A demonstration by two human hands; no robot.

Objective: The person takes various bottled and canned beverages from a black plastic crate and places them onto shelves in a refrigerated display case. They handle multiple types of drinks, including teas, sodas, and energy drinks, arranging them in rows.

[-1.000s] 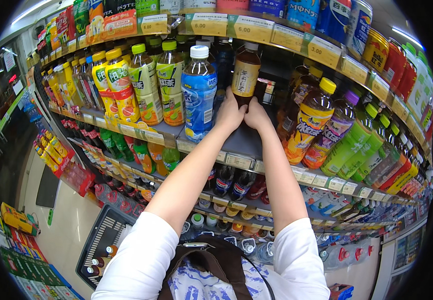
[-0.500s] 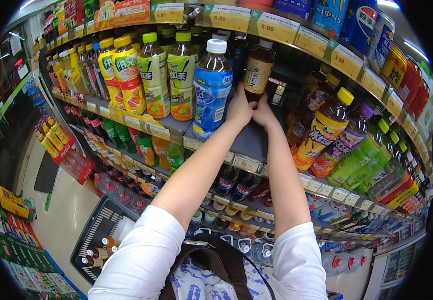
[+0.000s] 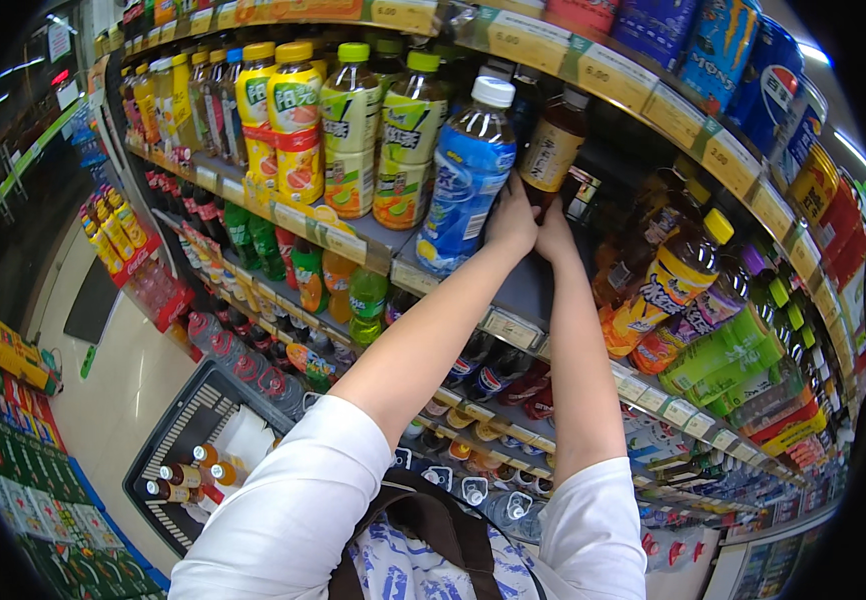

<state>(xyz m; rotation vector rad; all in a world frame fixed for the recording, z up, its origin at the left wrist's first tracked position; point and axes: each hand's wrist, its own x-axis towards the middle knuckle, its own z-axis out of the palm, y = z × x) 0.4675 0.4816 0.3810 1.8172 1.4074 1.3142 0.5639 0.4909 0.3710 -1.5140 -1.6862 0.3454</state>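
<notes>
A dark brown drink bottle with a beige label (image 3: pixel 547 157) stands upright on the shelf (image 3: pixel 509 290), set back from its front edge. My left hand (image 3: pixel 514 222) is closed on the lower left side of this bottle. On the lower right side, my right hand (image 3: pixel 555 236) grips it too, close beside the left; some fingers of both hands are hidden. Just left of the hands stands a blue-labelled bottle with a white cap (image 3: pixel 466 180). A dark gap in the row lies right of the bottle I hold.
Green-capped tea bottles (image 3: pixel 408 145) line the shelf to the left, yellow-capped orange bottles (image 3: pixel 675 275) to the right. Overhead runs a price-tag rail (image 3: pixel 563 60) with cans above it. A dark shopping basket (image 3: pixel 185 420) holding several bottles is at the lower left.
The whole view has shifted, so the shelves sit somewhat further right and lower. Both hands stay on the brown bottle, which looks slightly more tilted in the picture.
</notes>
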